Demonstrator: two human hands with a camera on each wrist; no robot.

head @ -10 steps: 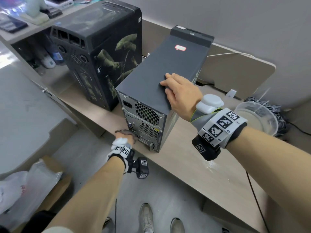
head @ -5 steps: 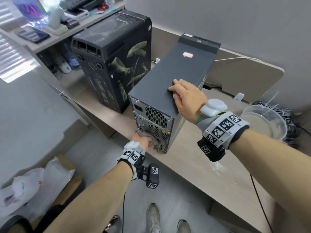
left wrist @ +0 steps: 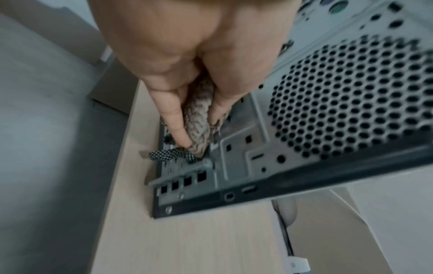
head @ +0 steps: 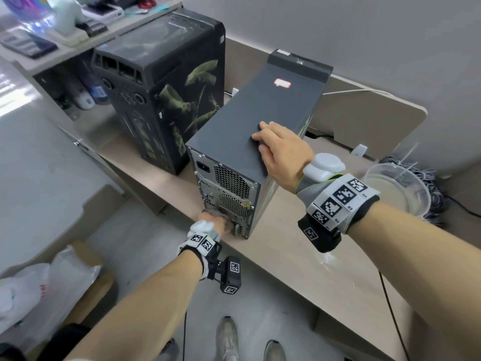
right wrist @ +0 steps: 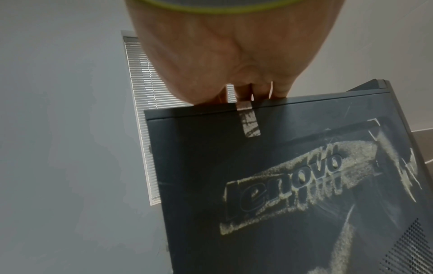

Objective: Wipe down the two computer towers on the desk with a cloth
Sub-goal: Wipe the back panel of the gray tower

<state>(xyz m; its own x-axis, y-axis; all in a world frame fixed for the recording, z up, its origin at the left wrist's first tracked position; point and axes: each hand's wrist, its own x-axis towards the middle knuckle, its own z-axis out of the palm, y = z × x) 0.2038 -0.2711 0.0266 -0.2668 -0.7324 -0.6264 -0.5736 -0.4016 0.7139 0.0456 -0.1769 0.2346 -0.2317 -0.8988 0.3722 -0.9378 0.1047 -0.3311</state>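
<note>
Left hand point(left wrist: 187, 61) pinches cloth point(left wrist: 199, 118) against grey tower point(head: 260, 121) rear; right hand point(head: 283, 149) flat, fingers straight, on top.

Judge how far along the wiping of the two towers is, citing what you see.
Done: nothing can be confirmed as finished. In hand: the left hand grips the cloth against the lower rear panel of the grey tower, while the right hand rests on its top. Left: that tower's side panel with the Lenovo logo looks dusty, and the black camouflage tower is untouched.
</note>
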